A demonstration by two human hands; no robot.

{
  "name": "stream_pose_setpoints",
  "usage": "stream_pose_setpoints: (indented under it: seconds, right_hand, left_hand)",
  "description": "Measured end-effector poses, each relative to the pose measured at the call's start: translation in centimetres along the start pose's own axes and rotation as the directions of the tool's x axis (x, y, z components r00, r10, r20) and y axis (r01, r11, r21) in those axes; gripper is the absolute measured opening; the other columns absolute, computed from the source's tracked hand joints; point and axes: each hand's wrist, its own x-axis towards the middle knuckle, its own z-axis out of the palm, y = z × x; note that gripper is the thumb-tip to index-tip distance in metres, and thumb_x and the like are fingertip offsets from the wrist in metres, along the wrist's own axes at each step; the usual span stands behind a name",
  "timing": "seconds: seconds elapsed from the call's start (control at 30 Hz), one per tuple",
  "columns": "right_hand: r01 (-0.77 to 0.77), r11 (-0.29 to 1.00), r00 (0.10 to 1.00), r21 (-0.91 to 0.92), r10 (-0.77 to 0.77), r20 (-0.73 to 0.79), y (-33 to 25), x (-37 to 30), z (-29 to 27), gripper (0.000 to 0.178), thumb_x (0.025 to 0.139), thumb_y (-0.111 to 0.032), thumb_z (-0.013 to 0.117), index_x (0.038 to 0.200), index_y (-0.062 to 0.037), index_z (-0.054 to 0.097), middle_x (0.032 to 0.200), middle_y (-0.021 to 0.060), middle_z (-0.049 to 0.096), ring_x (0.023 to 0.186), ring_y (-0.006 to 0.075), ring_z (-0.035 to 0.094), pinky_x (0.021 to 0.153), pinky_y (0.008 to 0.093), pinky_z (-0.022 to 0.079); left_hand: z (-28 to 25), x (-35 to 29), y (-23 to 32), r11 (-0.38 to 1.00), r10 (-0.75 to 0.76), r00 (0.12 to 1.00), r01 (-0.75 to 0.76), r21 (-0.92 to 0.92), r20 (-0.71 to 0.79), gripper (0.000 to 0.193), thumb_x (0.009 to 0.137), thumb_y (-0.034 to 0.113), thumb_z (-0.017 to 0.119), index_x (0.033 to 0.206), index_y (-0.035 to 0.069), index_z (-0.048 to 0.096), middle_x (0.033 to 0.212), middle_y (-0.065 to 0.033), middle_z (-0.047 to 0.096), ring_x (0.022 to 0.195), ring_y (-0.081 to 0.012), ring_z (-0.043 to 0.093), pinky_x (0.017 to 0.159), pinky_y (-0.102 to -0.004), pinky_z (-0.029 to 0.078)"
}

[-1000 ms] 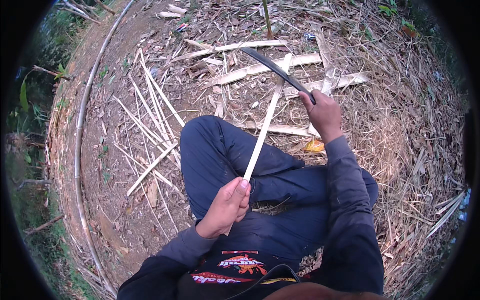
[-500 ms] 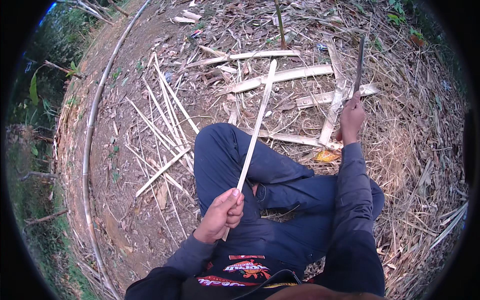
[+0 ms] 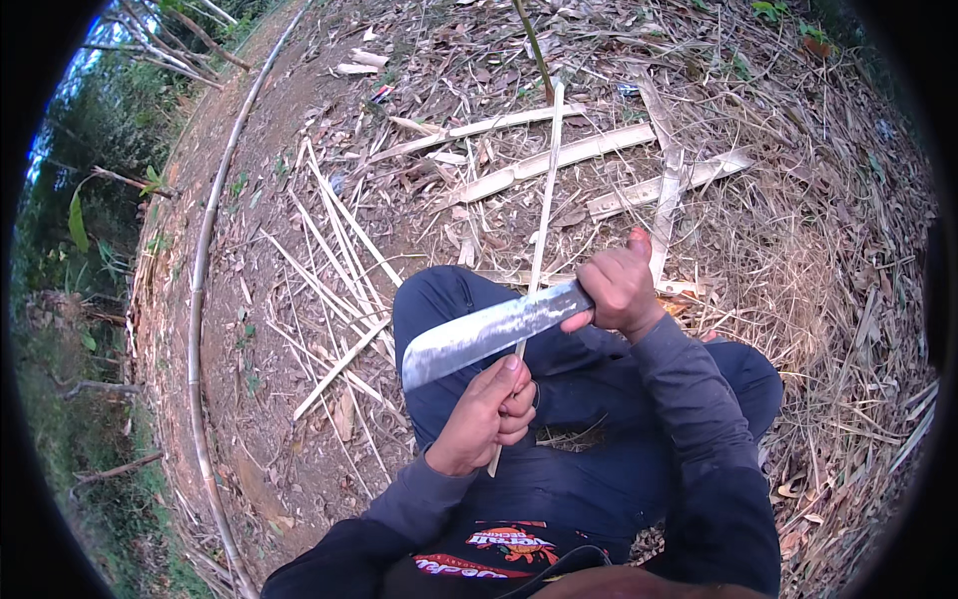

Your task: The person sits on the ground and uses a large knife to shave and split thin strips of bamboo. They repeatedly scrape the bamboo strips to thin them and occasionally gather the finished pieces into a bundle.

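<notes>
My left hand [image 3: 489, 414] is closed around the lower part of a long, narrow bamboo strip [image 3: 546, 205], which points up and away from me over my crossed legs. My right hand [image 3: 624, 287] grips the handle of a machete [image 3: 484, 334]. Its broad, scuffed metal blade lies across the strip, just above my left fingers, with the tip toward the left. The blade hides a short length of the strip; whether the edge bites into it I cannot tell.
Thin split strips [image 3: 339, 265] lie in a loose pile left of my knee. Wider bamboo slats [image 3: 559, 165] are spread on the leaf-littered ground ahead. A long pole [image 3: 200, 270] runs along the left, and a thin upright stem [image 3: 536, 50] stands at the far middle.
My right hand has brought the machete from the far right, blade pointing away, in to the strip, blade now sideways. My left hand has shifted slightly right, and the strip stands steeper.
</notes>
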Motion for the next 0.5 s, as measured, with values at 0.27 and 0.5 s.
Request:
stream_pose_setpoints:
  seconds: [0.27,0.5]
  right_hand:
    - [-0.895,0.416,0.418,0.162,0.908,-0.028,8.9,-3.3,-0.6,0.075,0.103,-0.06,0.033,0.07,0.0009,0.061,0.054,0.0157,0.054,0.052,0.0323,0.056,0.053,0.0421,0.043]
    - [-0.535,0.791,0.83,0.297,0.558,0.011,-0.5,-0.8,0.7,0.053,0.097,-0.053,0.055,0.075,-0.0054,0.056,0.058,0.0097,0.053,0.051,0.0287,0.056,0.05,0.0375,0.042]
  left_hand:
    - [-1.7,-0.8,-0.7,0.996,0.034,0.999,-0.033,-0.084,0.016,0.033,0.109,0.035,0.035,0.087,0.013,0.041,0.064,0.0052,0.029,0.047,-0.0025,0.021,0.04,-0.0192,0.02]
    - [-0.7,2.4,1.3,0.966,0.223,0.973,-0.212,0.149,-0.06,0.029,0.109,0.034,0.038,0.093,0.011,0.047,0.068,0.0032,0.037,0.047,-0.0022,0.028,0.041,-0.0174,0.025]
